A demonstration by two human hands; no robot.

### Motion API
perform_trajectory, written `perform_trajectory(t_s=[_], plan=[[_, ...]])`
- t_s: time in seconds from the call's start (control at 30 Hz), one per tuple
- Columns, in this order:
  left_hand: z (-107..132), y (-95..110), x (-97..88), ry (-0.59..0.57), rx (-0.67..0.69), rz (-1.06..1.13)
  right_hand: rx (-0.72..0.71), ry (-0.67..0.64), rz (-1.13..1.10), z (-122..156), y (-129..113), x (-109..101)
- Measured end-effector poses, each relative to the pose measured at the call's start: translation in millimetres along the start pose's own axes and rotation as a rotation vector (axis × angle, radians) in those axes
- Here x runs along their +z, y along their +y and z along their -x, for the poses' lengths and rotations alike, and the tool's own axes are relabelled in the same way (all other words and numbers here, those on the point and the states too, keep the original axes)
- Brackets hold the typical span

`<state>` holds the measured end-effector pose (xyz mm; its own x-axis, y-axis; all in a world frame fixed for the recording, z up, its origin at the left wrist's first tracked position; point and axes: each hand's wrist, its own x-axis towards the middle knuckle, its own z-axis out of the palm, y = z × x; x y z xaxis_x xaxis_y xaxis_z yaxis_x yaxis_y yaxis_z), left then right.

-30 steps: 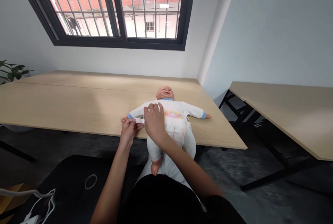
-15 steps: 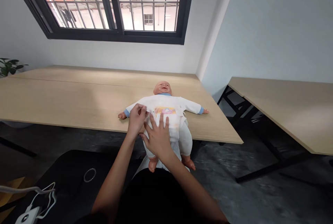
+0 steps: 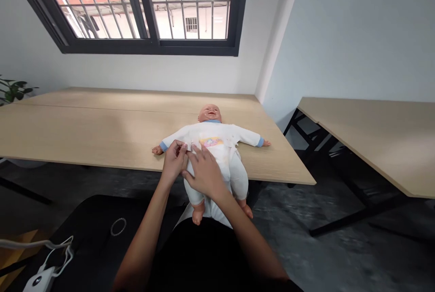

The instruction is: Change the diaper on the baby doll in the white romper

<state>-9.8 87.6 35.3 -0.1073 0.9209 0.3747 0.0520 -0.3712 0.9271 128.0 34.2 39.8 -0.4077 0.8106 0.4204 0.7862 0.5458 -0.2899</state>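
A baby doll point(image 3: 210, 113) lies on its back on the wooden table, head away from me and arms spread. It wears a white long-sleeved garment point(image 3: 217, 158) with blue cuffs and collar and a coloured print on the chest. My left hand point(image 3: 174, 163) pinches a white edge of the garment at the doll's side, close to its arm. My right hand point(image 3: 204, 175) lies flat over the front of the garment, next to my left hand. The doll's legs hang past the table's front edge, and my hands hide part of its belly.
The light wood table point(image 3: 84, 133) has its front edge just below the doll's waist. A second table point(image 3: 370, 138) stands to the right. At lower left, a black surface point(image 3: 81, 219) holds a ring and a white cable with a white device point(image 3: 38, 280). A plant point(image 3: 13, 90) shows at far left.
My left hand has moved in against the doll's side with the garment edge. My right hand has slid left across the garment, closer to my left hand. The view has tilted slightly.
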Motion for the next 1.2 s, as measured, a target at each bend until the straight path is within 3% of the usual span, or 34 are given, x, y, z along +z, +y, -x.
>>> perform_trajectory(t_s=[0.17, 0.2, 0.3, 0.37, 0.53, 0.63, 0.8, 0.93, 1.2], plan=[[4, -1, 2.4, 0.007, 0.006, 0.072, 0.023, 0.097, -0.102, -41, 37, -33], [4, -2, 2.6, 0.012, 0.004, 0.083, 0.063, 0.078, -0.082, -51, 46, -40], [4, -3, 1.6, 0.026, -0.019, 0.092, 0.099, -0.149, -0.063, -76, 69, -51], [4, -3, 0.6, 0.032, -0.039, 0.102, 0.072, -0.248, -0.073, -86, 78, -51], [2, -1, 4.0, 0.036, -0.019, 0.073, -0.036, -0.299, -0.273, -99, 84, -34], [1, 3, 10.0, 0.032, 0.008, 0.013, -0.041, -0.235, -0.363, -105, 85, -25], [5, 13, 21.1, 0.095, 0.089, -0.109, 0.018, -0.058, -0.307, -105, 86, -14], [5, 18, 33.5, 0.086, 0.170, -0.174, 0.045, -0.014, -0.373, -101, 85, -10], [6, 1, 58.7, -0.037, 0.317, -0.506, 0.235, 0.085, -0.720, -103, 98, -2]])
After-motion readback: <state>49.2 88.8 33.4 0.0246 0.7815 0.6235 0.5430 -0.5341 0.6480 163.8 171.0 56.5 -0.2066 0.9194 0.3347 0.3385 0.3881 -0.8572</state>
